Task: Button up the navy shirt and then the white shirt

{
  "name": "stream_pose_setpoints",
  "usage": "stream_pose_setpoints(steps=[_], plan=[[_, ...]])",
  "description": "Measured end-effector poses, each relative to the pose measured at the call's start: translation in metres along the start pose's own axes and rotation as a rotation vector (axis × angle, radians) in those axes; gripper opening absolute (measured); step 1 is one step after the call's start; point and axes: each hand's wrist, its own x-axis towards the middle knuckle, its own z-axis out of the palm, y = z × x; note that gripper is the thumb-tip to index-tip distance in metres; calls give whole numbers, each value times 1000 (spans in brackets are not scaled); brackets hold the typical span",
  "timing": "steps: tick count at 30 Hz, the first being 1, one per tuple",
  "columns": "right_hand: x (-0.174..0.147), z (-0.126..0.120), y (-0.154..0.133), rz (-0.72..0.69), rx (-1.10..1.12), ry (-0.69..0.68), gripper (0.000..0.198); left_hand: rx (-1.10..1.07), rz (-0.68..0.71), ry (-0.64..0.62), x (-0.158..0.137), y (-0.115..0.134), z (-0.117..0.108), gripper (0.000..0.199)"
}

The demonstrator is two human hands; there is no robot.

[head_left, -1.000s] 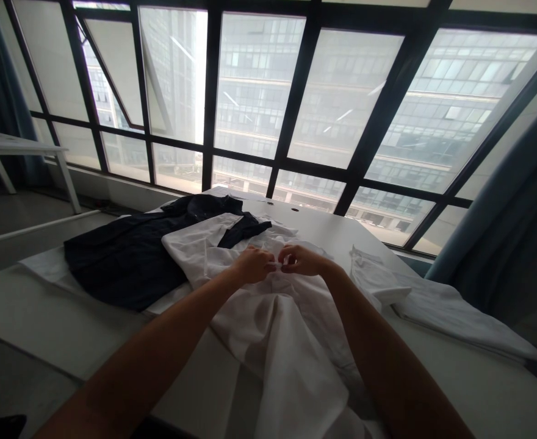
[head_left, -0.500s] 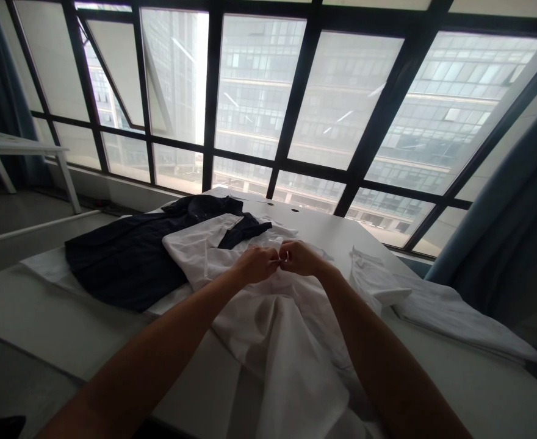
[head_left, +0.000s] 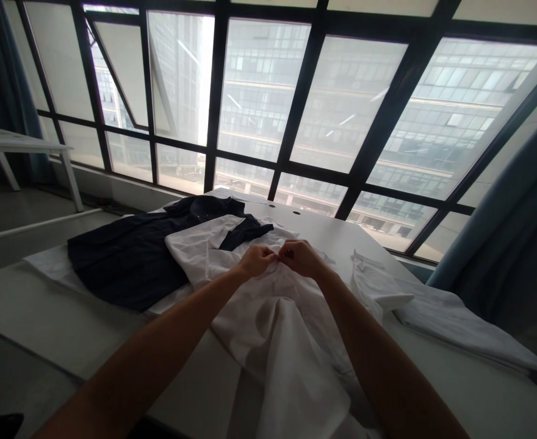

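Note:
A white shirt (head_left: 291, 329) lies spread over the table in front of me, its lower part hanging in folds toward my body. Near its upper middle, my left hand (head_left: 258, 261) pinches the cloth. My right hand (head_left: 299, 257) meets it there, fingertips pressed together on the same spot. The exact bit between the fingers, perhaps a button or an edge, is too small to make out. Left of the hands, a dark navy shirt (head_left: 126, 259) lies flat, with a white sleeve over part of it.
Folded white garments (head_left: 451, 314) lie on the right side of the white table (head_left: 195, 390). Another white table (head_left: 16, 141) stands at the far left. Large windows (head_left: 259, 91) fill the back, with a blue curtain (head_left: 515, 201) at the right.
Both hands stay at the same spot on the white shirt; their fingers have shifted slightly, with the fingertips a little lower. The view has tilted marginally.

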Motion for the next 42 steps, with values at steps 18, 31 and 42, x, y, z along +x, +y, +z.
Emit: stream_pose_setpoints(steps=[18, 31, 42], plan=[[-2, 13, 15, -88, 148, 8, 11, -557, -203, 74, 6, -10, 20, 16], [-3, 6, 11, -46, 125, -9, 8, -584, -228, 102, 4, -8, 27, 17], [-5, -4, 11, -18, 17, -41, 5, -528, -73, 99, -1, -3, 31, 14]])
